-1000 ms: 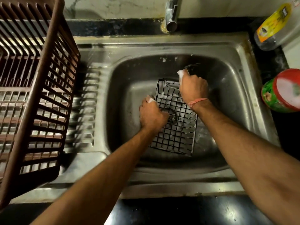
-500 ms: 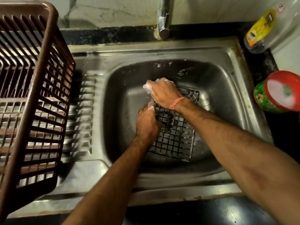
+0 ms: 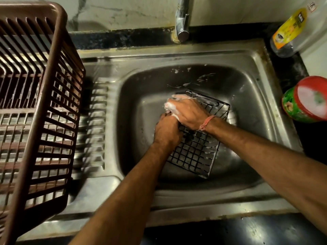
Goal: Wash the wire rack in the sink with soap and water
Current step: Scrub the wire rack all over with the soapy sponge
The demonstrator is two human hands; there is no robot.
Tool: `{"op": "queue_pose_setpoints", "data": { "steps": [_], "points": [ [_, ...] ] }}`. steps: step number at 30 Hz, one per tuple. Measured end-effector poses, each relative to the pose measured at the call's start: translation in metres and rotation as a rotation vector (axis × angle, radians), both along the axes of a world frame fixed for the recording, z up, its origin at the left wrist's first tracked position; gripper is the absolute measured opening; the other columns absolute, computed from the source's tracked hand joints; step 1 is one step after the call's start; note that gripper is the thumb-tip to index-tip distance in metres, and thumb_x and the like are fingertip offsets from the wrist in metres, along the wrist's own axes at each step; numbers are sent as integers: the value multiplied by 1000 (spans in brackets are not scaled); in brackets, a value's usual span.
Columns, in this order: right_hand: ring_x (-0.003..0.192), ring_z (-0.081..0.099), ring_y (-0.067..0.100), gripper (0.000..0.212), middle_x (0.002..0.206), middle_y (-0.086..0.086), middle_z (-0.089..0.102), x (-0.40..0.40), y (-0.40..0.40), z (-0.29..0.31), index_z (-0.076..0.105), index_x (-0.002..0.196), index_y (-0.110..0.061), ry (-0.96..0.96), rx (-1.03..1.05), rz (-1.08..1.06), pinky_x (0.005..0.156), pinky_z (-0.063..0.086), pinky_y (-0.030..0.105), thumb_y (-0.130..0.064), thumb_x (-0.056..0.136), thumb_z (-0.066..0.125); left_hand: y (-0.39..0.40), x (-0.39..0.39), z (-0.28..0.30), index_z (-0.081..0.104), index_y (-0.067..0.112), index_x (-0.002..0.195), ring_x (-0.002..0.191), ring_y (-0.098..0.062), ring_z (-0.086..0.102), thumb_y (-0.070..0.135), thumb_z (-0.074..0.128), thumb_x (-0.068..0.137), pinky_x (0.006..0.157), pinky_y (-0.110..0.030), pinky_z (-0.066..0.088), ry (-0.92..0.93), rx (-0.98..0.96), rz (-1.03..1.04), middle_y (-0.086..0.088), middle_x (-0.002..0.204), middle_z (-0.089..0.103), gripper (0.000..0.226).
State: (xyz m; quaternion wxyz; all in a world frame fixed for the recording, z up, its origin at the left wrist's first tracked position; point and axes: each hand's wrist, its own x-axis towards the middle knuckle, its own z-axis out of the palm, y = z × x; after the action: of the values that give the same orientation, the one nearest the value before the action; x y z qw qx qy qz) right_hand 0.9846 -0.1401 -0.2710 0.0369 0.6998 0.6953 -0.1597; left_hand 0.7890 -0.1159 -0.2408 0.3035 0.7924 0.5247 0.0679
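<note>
A black wire rack lies tilted in the steel sink, flecked with white foam. My left hand grips the rack's left edge with curled fingers. My right hand, a pink thread at its wrist, crosses over the rack's far left corner and holds a foamy white scrubber against the wires. The scrubber is mostly hidden by my fingers. The two hands touch each other.
A brown plastic dish basket stands on the ribbed drainboard at the left. The tap rises behind the basin, with no water running. A bottle with a yellow label and a red-rimmed green soap tub stand on the right counter.
My right hand has swept with the scrubber from the rack's far right corner to its far left corner, beside my left hand. My left hand keeps its hold on the rack.
</note>
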Motion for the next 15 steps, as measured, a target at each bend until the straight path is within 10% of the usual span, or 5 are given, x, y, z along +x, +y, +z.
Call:
{"op": "queue_pose_setpoints", "data": {
  "steps": [2,7,11,15],
  "points": [
    [117,62,32,29,114,11,68,-8,21,38,66,130,-10,44,-26,-19,86,49,33,-19,104,55,10,6,9,59,16,141,128,-33,55,15,73,89,103,-49,55,58,44,-135,-9,134,66,54],
    [79,74,40,26,82,16,73,-1,61,66,60,124,-19,-107,360,-71,67,58,45,-28,106,43,19,-1,14,58,21,138,94,-17,63,27,70,101,85,-41,63,203,90,-147,2,103,64,39],
    [78,74,40,26,81,16,74,2,54,58,59,122,-21,-135,443,-160,65,56,45,-33,108,40,6,-25,18,66,24,107,79,-21,68,51,63,104,77,-42,64,297,7,-33,2,89,67,28],
    [89,71,38,25,92,16,73,-9,53,55,57,124,-17,-112,452,-150,74,57,44,-30,106,46,-3,-31,18,65,20,107,82,-21,70,28,59,109,80,-41,64,366,18,-55,1,94,70,11]
  ]
}}
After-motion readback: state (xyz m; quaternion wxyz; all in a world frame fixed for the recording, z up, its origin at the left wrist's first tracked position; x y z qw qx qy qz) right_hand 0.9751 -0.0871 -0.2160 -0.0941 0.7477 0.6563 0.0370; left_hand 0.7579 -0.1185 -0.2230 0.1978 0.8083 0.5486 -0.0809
